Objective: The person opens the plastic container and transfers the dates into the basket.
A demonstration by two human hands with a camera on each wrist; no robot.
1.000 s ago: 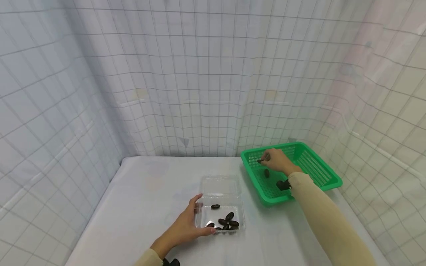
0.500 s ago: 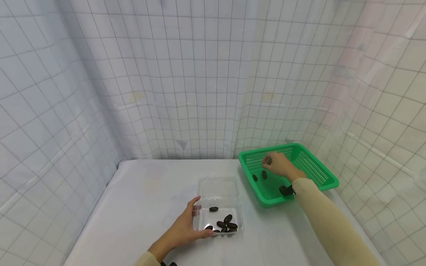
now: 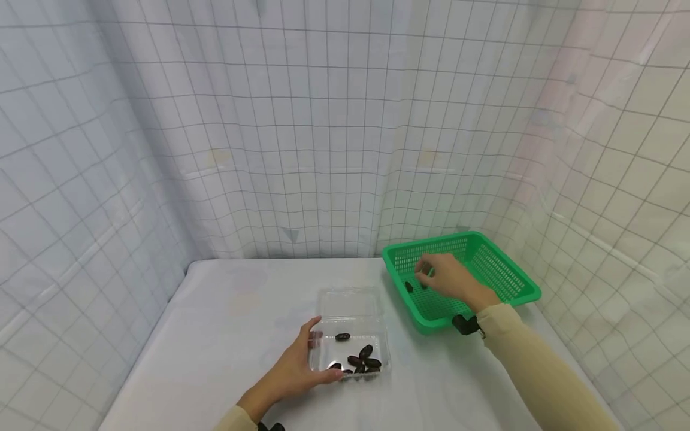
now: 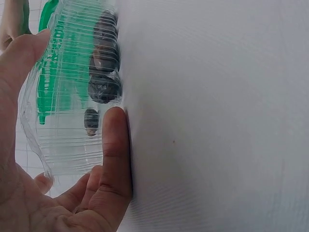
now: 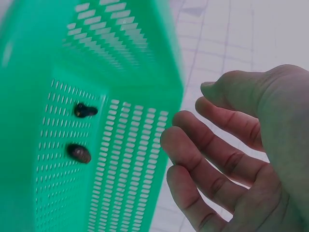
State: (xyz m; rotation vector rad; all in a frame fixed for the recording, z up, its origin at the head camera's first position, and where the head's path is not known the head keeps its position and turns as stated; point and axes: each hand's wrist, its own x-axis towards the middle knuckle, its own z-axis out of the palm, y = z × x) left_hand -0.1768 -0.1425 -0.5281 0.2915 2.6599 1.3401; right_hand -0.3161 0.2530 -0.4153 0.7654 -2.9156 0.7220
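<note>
My left hand [image 3: 293, 374] grips the clear plastic clamshell box [image 3: 349, 349] of dark oval dates steady while my right hand [image 3: 450, 279], loosely spread and empty, hovers over two dates [image 5: 79, 153] in the green perforated plastic basket [image 3: 517, 297], so I should pinch one cleanly.

R hand [image 3: 450, 279] now empty, date [image 3: 409, 287] dropped

On the desk [image 3: 226, 335] the clear box [image 3: 349, 335] sits left of and nearer than the basket [image 3: 501, 272]. Dates [image 3: 360, 361] lie in the box; two dates [image 5: 79, 133] lie in the basket. The left hand [image 3: 293, 374] is at the box's left side, the right hand [image 3: 450, 280] over the basket.
</note>
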